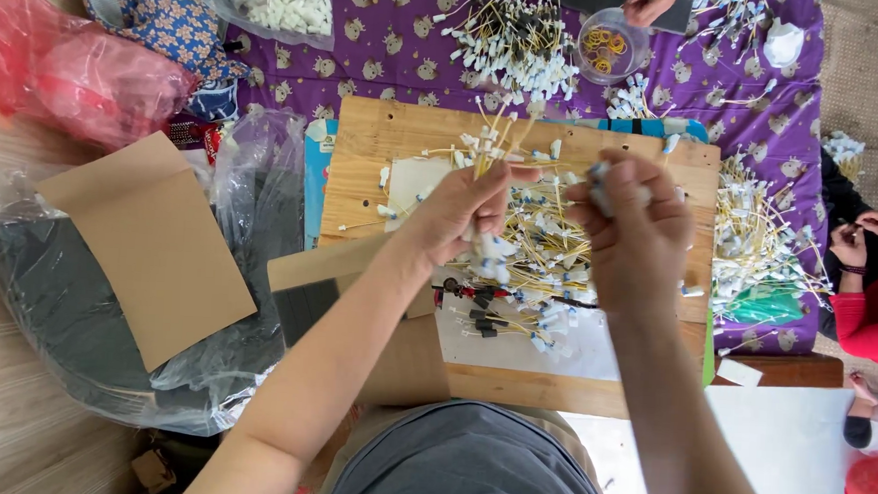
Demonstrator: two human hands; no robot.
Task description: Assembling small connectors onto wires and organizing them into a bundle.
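Above the wooden worktop [385, 134], your left hand [466, 203] is closed around a bundle of thin yellow wires [493, 140], fingers pressed together on it; the wire ends stick up and fan out on the far side of your fist, while small white plastic connectors [494, 250] hang out of it on the near side. Just to the right, your right hand [632, 227] is curled with the fingertips pinched on a small pale grey piece [600, 185], too small to tell what kind. The two hands are close but apart.

Directly below both hands lies a loose heap of the same wires [537, 282], yellow strands with white tips, plus a few with black ends. A flat sheet of brown cardboard [149, 242] lies to the left on crinkled clear plastic bags [251, 197]. On the far side, a purple patterned cloth [409, 55] carries another wire pile [515, 46] and a clear round tub of rubber bands [607, 45]. At the right edge, another person's hands [860, 239] in a red sleeve are beside a further heap [755, 244].
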